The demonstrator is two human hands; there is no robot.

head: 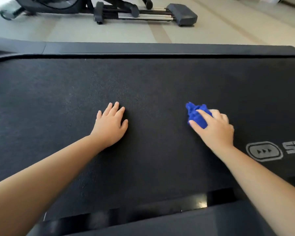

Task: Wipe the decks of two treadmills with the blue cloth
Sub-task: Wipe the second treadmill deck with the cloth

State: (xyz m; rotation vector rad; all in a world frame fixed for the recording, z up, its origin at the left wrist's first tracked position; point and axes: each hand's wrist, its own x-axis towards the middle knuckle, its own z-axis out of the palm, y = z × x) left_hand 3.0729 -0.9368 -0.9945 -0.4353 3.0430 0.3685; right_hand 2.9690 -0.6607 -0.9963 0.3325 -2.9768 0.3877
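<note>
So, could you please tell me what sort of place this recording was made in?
Most likely a gym or fitness room: a black treadmill deck with a printed logo fills the view, and another exercise machine stands on the pale floor beyond.

Logo (264, 151) cut by edge — blue cloth (198, 120) partly under right hand (218, 132).

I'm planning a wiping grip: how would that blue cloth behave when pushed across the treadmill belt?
Probably floppy: the blue cloth sits bunched in folds under the right hand. Likely light, since fingers alone gather it. It may drag rather than slide, as the treadmill belt looks coarsely textured.
</note>
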